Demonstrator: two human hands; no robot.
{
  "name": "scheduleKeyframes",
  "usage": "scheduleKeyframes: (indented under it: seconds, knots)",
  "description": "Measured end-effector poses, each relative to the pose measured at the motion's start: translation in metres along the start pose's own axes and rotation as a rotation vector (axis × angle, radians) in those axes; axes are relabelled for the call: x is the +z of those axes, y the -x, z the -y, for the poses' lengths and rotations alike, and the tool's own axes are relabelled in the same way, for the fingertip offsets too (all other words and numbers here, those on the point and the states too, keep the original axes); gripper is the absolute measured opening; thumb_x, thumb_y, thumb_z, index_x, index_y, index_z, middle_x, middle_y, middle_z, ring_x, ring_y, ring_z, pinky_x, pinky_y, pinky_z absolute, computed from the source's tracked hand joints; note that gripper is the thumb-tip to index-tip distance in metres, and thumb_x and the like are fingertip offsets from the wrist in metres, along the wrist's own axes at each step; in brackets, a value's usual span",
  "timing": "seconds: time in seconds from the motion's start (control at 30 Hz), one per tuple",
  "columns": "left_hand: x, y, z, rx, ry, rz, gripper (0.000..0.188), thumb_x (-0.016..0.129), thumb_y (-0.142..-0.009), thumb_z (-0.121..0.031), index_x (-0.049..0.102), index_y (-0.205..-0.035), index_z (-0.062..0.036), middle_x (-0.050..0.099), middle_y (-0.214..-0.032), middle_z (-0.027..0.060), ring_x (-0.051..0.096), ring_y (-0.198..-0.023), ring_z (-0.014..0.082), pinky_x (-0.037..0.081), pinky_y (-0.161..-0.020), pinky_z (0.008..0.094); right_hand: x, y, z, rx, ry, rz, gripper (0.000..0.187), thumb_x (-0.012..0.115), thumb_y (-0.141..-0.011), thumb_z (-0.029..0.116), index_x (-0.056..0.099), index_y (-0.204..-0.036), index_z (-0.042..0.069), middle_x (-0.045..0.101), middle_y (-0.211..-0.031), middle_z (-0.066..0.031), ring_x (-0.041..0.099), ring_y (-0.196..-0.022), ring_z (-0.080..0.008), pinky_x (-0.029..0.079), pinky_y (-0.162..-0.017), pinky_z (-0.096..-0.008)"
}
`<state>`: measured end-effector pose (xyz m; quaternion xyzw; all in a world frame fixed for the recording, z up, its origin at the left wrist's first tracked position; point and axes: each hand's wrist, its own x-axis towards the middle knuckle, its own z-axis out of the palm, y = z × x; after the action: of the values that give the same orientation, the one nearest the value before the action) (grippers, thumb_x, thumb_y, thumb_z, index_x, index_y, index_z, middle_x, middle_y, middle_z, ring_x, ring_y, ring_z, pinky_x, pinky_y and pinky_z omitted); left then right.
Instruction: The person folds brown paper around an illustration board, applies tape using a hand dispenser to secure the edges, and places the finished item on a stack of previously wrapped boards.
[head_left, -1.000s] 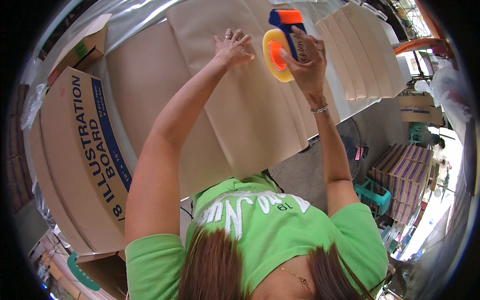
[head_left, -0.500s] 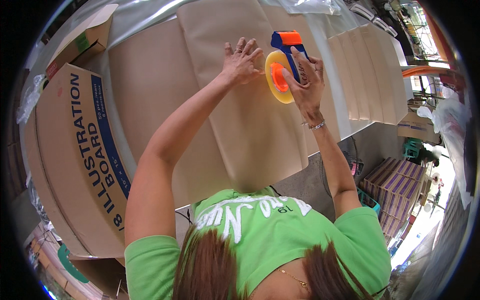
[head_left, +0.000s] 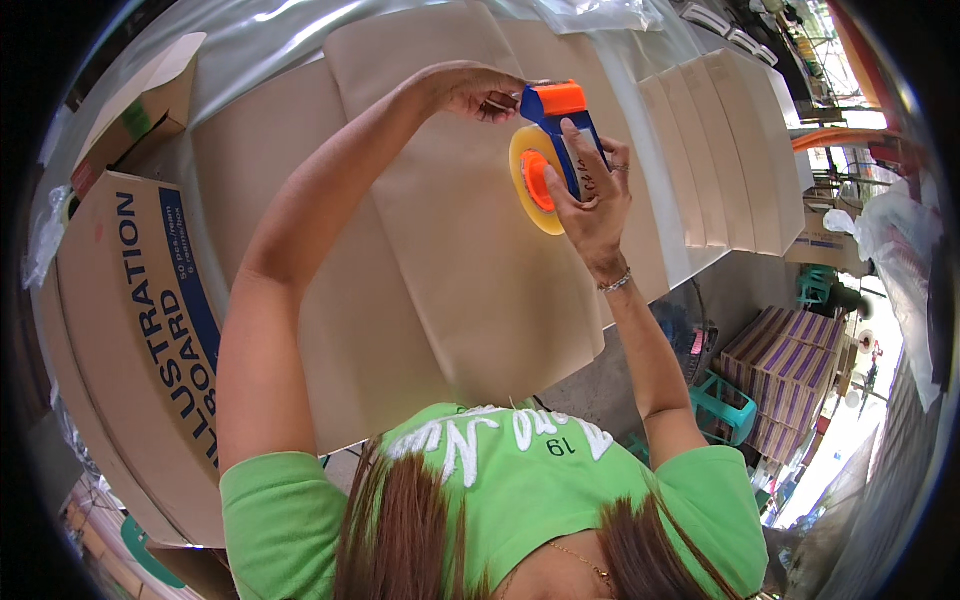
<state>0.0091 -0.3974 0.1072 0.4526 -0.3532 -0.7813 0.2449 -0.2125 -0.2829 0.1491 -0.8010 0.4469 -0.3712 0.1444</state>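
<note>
My right hand (head_left: 598, 210) is wrapped round a dark blue and orange tape dispenser (head_left: 560, 98), held above the cardboard. On its left side sits a roll of clear yellowish tape (head_left: 519, 170) on an orange hub. The fingers of my left hand (head_left: 478, 92) are curled and pinched at the dispenser's front end; what lies between them is too small to make out. Beneath both hands, large brown cardboard sheets (head_left: 480, 270) lie overlapping on the table, with a raised fold or edge running from far to near.
On the left stands a big brown printed carton (head_left: 110, 350), with an open-flapped box (head_left: 150, 95) behind it. Layered flat cardboard (head_left: 720, 150) lies at the right. Beyond the table's near right edge are a teal stool (head_left: 725, 408) and a striped stack of boxes (head_left: 780, 370).
My left hand has risen off the cardboard, gone farther away and curled its spread fingers at the dispenser's front. The dispenser in my right hand has shifted slightly left and nearer.
</note>
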Motion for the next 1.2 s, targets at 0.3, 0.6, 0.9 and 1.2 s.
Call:
scheduleKeyframes:
  seconds: [0.3, 0.6, 0.9, 1.2]
  knots:
    - [0.022, 0.012, -0.026, -0.034, -0.146, -0.062, 0.04, 0.077, -0.078, -0.043, 0.067, -0.091, -0.0065, 0.066, -0.087, 0.0034, 0.064, -0.074, 0.009, 0.059, -0.068, 0.0207, 0.0, 0.001, -0.003, 0.028, 0.039, -0.02, 0.058, 0.077, -0.072, 0.015, 0.061, -0.127, 0.024, 0.05, -0.109, -0.0084, 0.064, -0.086, -0.0224, 0.059, -0.067, -0.0342]
    - [0.021, 0.012, -0.031, -0.091, -0.062, -0.055, 0.044, 0.073, -0.081, -0.044, 0.066, -0.102, -0.0048, 0.067, -0.091, 0.004, 0.066, -0.08, 0.0092, 0.059, -0.07, 0.0217, 0.002, 0.002, -0.009, 0.0, 0.055, -0.045, 0.057, 0.078, -0.071, 0.015, 0.061, -0.126, 0.025, 0.05, -0.108, -0.0082, 0.063, -0.086, -0.0226, 0.059, -0.067, -0.0347]
    - [0.005, -0.002, -0.019, -0.031, -0.055, -0.089, 0.028, 0.071, -0.087, -0.022, 0.066, -0.107, -0.0031, 0.067, -0.099, 0.0047, 0.065, -0.086, 0.0094, 0.058, -0.079, 0.0225, 0.001, -0.002, -0.002, 0.026, 0.066, -0.013, 0.058, 0.077, -0.072, 0.015, 0.061, -0.126, 0.025, 0.05, -0.107, -0.0076, 0.064, -0.085, -0.0213, 0.059, -0.065, -0.0342]
    - [0.005, -0.008, -0.017, 0.369, -0.448, -0.358, 0.033, 0.076, -0.081, -0.031, 0.073, -0.097, -0.0021, 0.067, -0.08, 0.0049, 0.064, -0.072, 0.0098, 0.054, -0.066, 0.023, 0.0, -0.025, 0.005, 0.063, 0.064, 0.075, 0.047, 0.075, -0.076, 0.021, 0.063, -0.121, 0.021, 0.053, -0.103, -0.0099, 0.066, -0.077, -0.0235, 0.058, -0.064, -0.0345]
